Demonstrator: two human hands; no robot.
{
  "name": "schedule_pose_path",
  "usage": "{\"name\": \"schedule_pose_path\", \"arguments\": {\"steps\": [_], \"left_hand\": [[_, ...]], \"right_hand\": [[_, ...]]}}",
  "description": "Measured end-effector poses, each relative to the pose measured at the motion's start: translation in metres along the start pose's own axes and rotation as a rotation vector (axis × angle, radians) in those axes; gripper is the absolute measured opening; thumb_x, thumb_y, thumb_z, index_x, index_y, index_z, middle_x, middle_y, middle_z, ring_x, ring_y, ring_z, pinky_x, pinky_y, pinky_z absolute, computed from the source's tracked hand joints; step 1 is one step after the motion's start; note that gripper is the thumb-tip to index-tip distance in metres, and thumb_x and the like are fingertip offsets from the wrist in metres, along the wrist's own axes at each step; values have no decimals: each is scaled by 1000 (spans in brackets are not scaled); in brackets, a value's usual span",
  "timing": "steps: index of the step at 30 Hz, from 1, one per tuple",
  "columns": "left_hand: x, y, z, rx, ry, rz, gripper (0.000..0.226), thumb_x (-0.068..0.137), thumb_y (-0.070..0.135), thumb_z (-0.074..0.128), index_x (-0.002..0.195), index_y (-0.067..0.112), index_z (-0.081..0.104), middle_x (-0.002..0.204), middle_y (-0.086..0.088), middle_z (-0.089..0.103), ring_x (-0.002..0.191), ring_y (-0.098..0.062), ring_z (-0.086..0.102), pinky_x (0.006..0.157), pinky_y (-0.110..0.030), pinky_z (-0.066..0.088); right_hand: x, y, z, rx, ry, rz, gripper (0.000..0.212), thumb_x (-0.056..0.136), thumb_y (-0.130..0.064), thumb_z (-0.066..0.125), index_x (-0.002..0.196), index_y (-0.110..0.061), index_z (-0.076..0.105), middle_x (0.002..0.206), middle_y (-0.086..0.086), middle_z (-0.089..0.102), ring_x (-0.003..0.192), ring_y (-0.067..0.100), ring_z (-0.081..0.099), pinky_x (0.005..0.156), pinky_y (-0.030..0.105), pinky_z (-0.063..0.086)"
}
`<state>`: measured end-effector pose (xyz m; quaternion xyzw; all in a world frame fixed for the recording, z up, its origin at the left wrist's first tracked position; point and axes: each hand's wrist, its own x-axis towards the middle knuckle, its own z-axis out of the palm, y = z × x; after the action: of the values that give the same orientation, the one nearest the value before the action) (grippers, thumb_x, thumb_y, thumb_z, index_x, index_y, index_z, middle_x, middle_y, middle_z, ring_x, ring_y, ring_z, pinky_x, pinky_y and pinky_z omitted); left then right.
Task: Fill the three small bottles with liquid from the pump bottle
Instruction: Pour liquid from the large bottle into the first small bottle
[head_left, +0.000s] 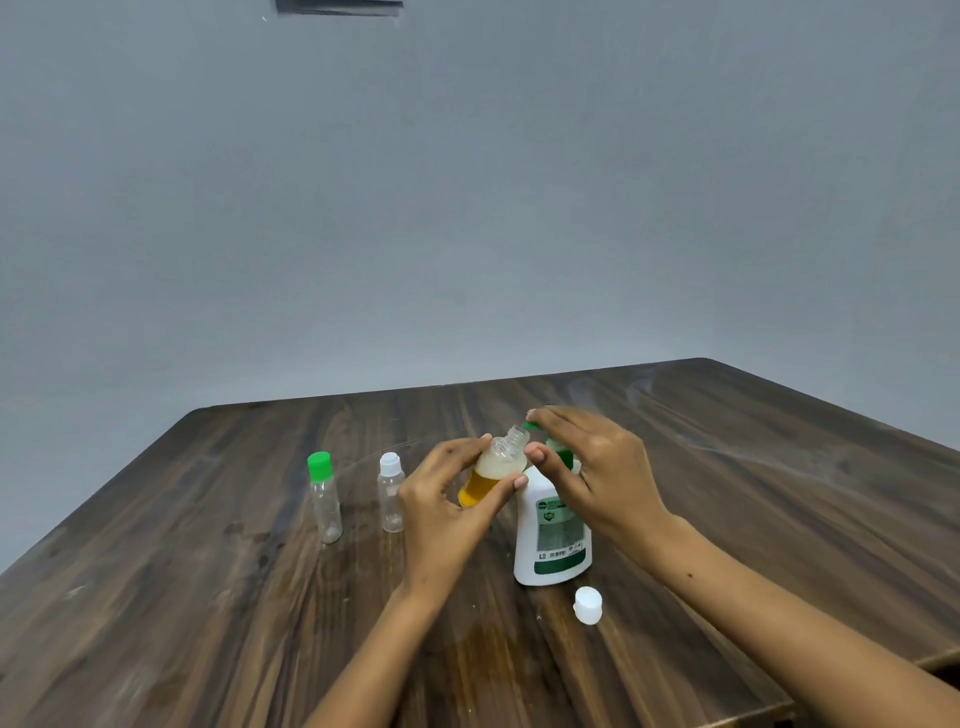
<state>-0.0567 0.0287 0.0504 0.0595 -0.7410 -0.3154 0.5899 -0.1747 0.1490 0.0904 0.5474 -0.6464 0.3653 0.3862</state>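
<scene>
My left hand (447, 499) grips a small clear bottle (491, 473), uncapped, tilted to the right and partly filled with amber liquid. Its open neck sits just below the green nozzle of the white pump bottle (550, 535), which stands upright on the table. My right hand (587, 467) rests on top of the green pump head, with its thumb beside the small bottle's neck. Two other small clear bottles stand to the left with nothing visible inside: one with a green cap (324, 496), one with a white cap (390, 491).
A loose white cap (588, 605) lies on the dark wooden table (208, 597) in front of the pump bottle. A wet amber patch (483, 639) marks the wood near me. A grey wall rises behind the table's far edge.
</scene>
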Motion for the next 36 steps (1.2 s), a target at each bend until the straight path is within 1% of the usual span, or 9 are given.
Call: {"name": "schedule_pose_path", "arguments": {"steps": [4,7,9,14,19,24,27,30,36], "left_hand": [[-1,2,-1,-19,-13,-11,45,66,28,87,103,6,75,99,10,69,95,2,66,79,-9,49],[0,0,-1,-2,-16,-12,44,65,24,89,102,5,75,99,5,70,95,0,66,80,-9,49],[0,-1,-1,2,-16,-8,45,66,27,88,103,5,75,99,5,70,96,-1,66,80,-9,49],[0,2,-1,-26,-19,-4,48,69,36,82,106,7,74,100,10,69,97,1,66,78,-10,51],[1,-1,0,-5,-13,8,44,66,26,88,103,8,75,100,10,70,96,1,66,77,-8,50],[1,-1,0,-32,-16,20,46,67,35,83,105,11,74,100,13,68,97,1,65,77,-8,50],[0,-1,0,-17,-18,18,45,66,33,85,104,10,75,100,12,69,97,1,65,76,-8,50],[1,-3,1,0,-17,21,44,64,27,88,102,8,75,99,11,70,96,0,66,77,-7,49],[1,0,-1,-25,-23,15,46,67,32,84,104,8,75,100,10,70,96,0,66,78,-8,49]], "right_hand": [[-4,-2,1,9,14,26,71,94,-65,27,104,-10,71,101,2,71,86,19,67,67,28,54],[4,-1,-7,-29,8,-30,72,95,-64,24,103,-10,72,101,3,72,89,20,67,71,27,51],[5,1,-8,-51,-7,-54,73,95,-64,24,103,-10,72,101,4,72,91,21,67,73,28,51],[-8,1,0,-28,-30,-1,73,94,-67,26,107,-9,70,105,3,71,90,20,68,72,25,50],[7,2,-9,-66,-30,-59,72,95,-64,24,104,-11,72,102,2,71,92,19,67,77,23,45],[-4,-2,0,-22,-17,11,72,94,-66,26,104,-11,71,101,1,71,84,15,67,67,23,52],[-1,0,-3,-27,-25,-10,72,94,-66,25,105,-11,71,102,1,71,87,15,67,71,20,47],[5,3,-7,-51,-26,-38,72,95,-65,24,104,-12,71,102,1,71,91,17,67,74,21,45],[-4,-1,1,-9,-3,23,71,94,-66,27,103,-12,71,100,-1,71,82,13,67,67,19,48]]}}
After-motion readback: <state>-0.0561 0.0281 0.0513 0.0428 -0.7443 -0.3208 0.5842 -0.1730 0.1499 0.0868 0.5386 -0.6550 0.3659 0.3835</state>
